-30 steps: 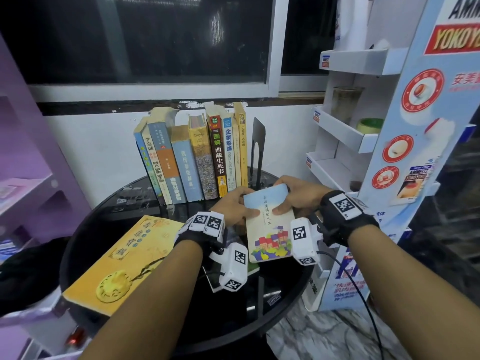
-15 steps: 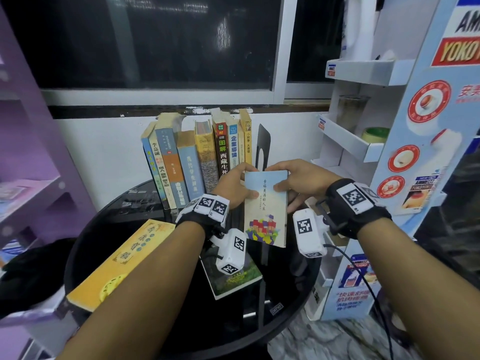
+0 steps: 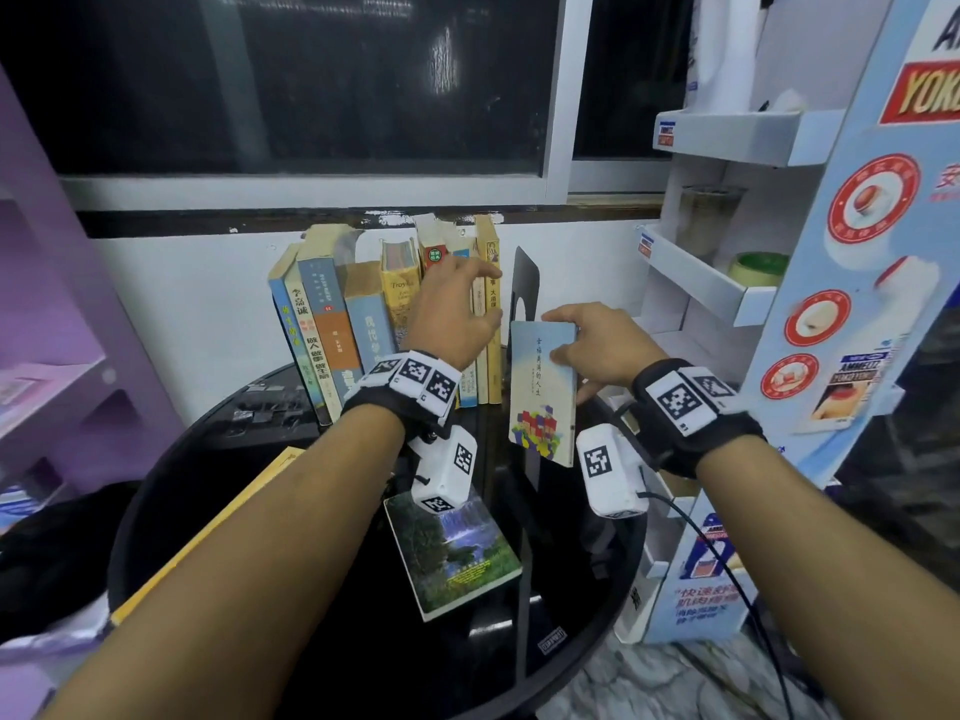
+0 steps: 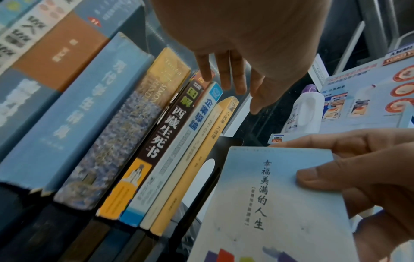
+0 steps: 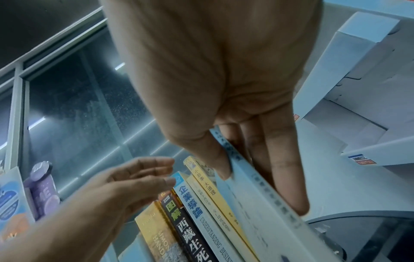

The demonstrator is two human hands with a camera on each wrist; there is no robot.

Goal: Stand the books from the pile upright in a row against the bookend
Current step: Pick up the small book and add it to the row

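The right hand (image 3: 597,350) pinches the pale blue book (image 3: 543,387) near its top edge, thumb on the front cover and fingers behind, so the book hangs upright with its lower edge clear of the counter (image 3: 571,589). Gripping high probably leaves the bottom free to slide down into place. The book sits just in front of the black bookend (image 3: 524,283), which stands ahead of this hand's fingertips.

The left hand (image 3: 457,309) is wide, fingers straight and lightly spread, holding nothing. It reaches to the upper spines of the row of standing books (image 3: 363,324) just left of the bookend; whether the fingertips actually touch them I cannot tell. Its likely purpose is to steady the row or press it aside and open a slot beside the bookend.

Below the left wrist, a green landscape book (image 3: 457,558) lies flat on the counter, and a yellow book (image 3: 208,537) lies under the left forearm; both appear yet to be stood up.
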